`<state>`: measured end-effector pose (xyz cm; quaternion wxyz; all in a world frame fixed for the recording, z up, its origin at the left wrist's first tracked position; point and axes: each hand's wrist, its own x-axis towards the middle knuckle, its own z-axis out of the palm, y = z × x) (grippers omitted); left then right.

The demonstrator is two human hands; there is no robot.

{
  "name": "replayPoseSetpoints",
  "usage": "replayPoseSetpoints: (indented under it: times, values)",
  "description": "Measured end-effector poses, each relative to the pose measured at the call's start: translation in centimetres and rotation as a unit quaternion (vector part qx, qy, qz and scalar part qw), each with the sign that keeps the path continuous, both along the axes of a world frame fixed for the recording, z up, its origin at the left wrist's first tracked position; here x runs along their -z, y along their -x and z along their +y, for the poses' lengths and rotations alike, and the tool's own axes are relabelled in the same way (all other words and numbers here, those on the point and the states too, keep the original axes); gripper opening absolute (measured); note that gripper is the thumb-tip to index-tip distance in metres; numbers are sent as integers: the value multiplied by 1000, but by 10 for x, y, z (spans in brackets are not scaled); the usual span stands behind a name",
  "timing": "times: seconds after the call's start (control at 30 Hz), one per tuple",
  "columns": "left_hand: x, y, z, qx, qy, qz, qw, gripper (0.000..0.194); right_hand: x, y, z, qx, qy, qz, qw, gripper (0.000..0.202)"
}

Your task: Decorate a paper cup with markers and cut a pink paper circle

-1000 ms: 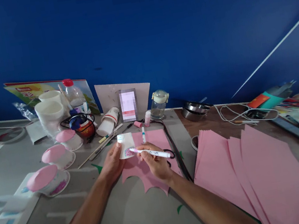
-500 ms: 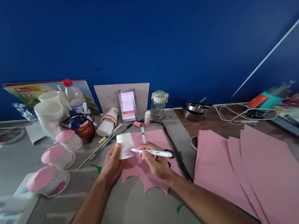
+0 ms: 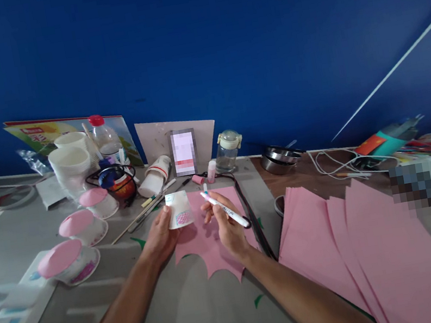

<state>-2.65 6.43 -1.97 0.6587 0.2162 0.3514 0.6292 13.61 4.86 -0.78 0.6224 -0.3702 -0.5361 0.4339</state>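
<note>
The left hand (image 3: 161,238) pinches a paper cup (image 3: 179,210), turned so its pink drawing faces up. At its 3 o'clock, the right hand (image 3: 227,229) grips an acrylic marker (image 3: 226,210), tip lifted clear.

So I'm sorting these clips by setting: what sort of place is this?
Most likely a craft or art worktable. The left hand holds a small paper cup with a pink drawing, the right hand holds a marker, and pink paper sheets are fanned out beside them.
</note>
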Motion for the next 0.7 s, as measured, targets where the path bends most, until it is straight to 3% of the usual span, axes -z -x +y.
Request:
replayPoseSetpoints:
  times: [0.5, 0.7]
  values:
    - [-7, 0, -1, 32, 6, -39, 999, 44, 1, 3, -2, -32, -44, -41, 998, 29]
    - [-7, 1, -2, 25, -6, -32, 999, 37, 1, 0, -4, -46, -32, -30, 998, 36]
